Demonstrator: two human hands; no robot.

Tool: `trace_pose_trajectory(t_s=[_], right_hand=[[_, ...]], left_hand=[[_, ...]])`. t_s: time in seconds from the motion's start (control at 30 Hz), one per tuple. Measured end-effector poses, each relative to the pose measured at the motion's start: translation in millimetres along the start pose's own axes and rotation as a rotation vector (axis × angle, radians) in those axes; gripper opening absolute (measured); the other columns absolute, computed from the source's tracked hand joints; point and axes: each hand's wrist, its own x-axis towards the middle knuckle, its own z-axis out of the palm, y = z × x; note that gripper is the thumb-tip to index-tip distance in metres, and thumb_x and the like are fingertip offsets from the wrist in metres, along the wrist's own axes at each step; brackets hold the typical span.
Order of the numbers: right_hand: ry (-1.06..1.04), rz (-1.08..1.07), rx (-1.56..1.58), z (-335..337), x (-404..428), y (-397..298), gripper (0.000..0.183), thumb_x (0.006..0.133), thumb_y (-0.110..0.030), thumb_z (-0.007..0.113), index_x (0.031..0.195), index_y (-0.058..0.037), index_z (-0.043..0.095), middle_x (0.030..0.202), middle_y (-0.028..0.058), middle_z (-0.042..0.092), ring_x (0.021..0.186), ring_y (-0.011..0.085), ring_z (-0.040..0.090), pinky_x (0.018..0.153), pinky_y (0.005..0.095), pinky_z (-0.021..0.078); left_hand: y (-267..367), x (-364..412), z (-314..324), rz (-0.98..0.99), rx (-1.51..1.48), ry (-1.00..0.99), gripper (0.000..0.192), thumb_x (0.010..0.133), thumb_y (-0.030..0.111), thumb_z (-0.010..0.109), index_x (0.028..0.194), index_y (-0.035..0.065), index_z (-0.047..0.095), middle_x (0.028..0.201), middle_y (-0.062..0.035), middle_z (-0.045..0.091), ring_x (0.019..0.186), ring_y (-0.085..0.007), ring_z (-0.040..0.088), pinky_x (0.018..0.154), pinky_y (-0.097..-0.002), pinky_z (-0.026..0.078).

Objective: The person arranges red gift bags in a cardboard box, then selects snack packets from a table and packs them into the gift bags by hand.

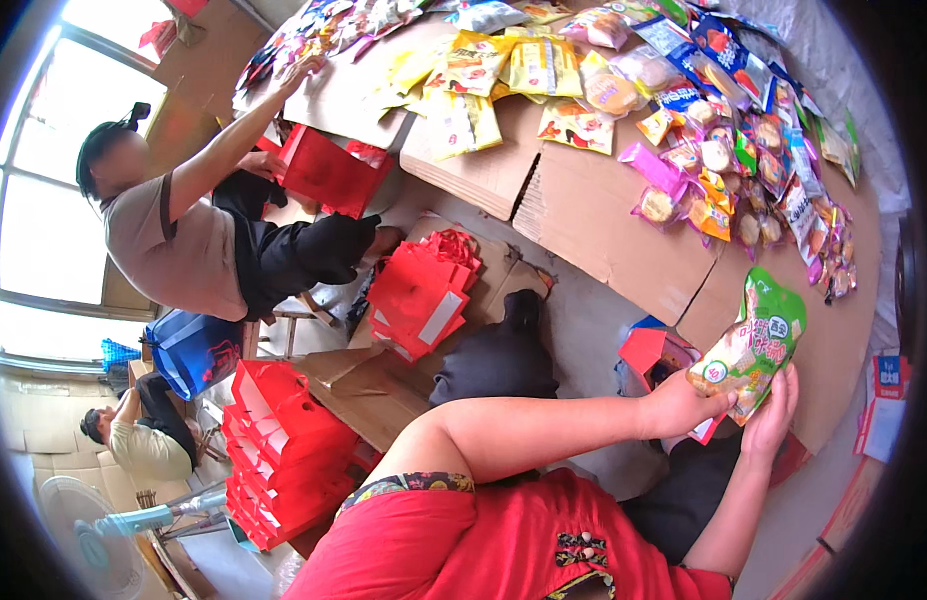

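A green and tan snack bag (760, 341) with printed writing is held up between both hands. My left hand (688, 405) pinches its lower left edge, with the thumb on the front. My right hand (771, 412) grips its lower right edge, fingers partly behind the bag. Just below and behind my left hand stands an open red paper bag (651, 351), its inside partly hidden. Beyond the hands, small wrapped cakes (715, 154) in clear and coloured wrappers lie heaped on a cardboard-covered table (613, 232). Yellow snack packets (471, 64) lie farther left on it.
Flat red gift bags (418, 300) lie on cardboard at centre; a tall stack of red bags (276, 450) stands at lower left. A co-worker (186, 225) reaches over the table beside an open red bag (328, 172). Another person (145, 442) sits farther back, near a fan (96, 540).
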Motion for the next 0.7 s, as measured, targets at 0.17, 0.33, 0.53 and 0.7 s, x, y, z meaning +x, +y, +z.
trace_pose_trajectory(t_s=[0.17, 0.33, 0.53, 0.7], right_hand=[[0.062, 0.004, -0.018, 1.6, 0.8, 6.2, 0.029, 0.104, -0.018, 0.050, 0.126, -0.0005, 0.055, 0.122, 0.0078, 0.061, 0.115, 0.0174, 0.058, 0.101, 0.0368, 0.0447], [-0.046, 0.007, -0.027, -17.8, 13.7, 11.5, 0.035, 0.104, -0.022, 0.053, 0.132, -0.0003, 0.052, 0.126, 0.0079, 0.059, 0.118, 0.0174, 0.057, 0.103, 0.0354, 0.0442], [0.177, 0.029, -0.052, -19.7, 6.4, 9.6, 0.044, 0.102, -0.021, 0.056, 0.139, 0.0015, 0.047, 0.131, 0.0113, 0.057, 0.122, 0.0212, 0.055, 0.104, 0.0380, 0.0456], [0.137, 0.000, -0.180, 17.3, 6.0, 6.7, 0.035, 0.094, -0.013, 0.062, 0.126, 0.0020, 0.060, 0.121, 0.0081, 0.062, 0.113, 0.0190, 0.059, 0.101, 0.0356, 0.0463]], left_hand=[[-23.8, 6.6, -0.6, 0.081, 0.037, 0.039, 0.039, 0.100, 0.023, 0.061, 0.135, 0.0068, 0.052, 0.091, 0.0004, 0.064, 0.064, -0.0050, 0.056, 0.050, -0.0240, 0.050], [-22.5, 11.3, 0.4, 0.144, 0.005, 0.037, 0.038, 0.099, 0.013, 0.062, 0.134, 0.0010, 0.052, 0.114, -0.0062, 0.067, 0.103, -0.0139, 0.061, 0.093, -0.0319, 0.051], [-19.9, 9.1, 8.5, 0.163, 0.014, 0.006, 0.033, 0.099, 0.014, 0.062, 0.130, 0.0011, 0.056, 0.109, -0.0045, 0.067, 0.097, -0.0124, 0.062, 0.086, -0.0311, 0.053], [-26.3, 0.1, -10.4, 0.145, -0.139, 0.049, 0.034, 0.097, 0.009, 0.066, 0.129, -0.0003, 0.058, 0.116, -0.0049, 0.068, 0.106, -0.0132, 0.063, 0.093, -0.0320, 0.052]])
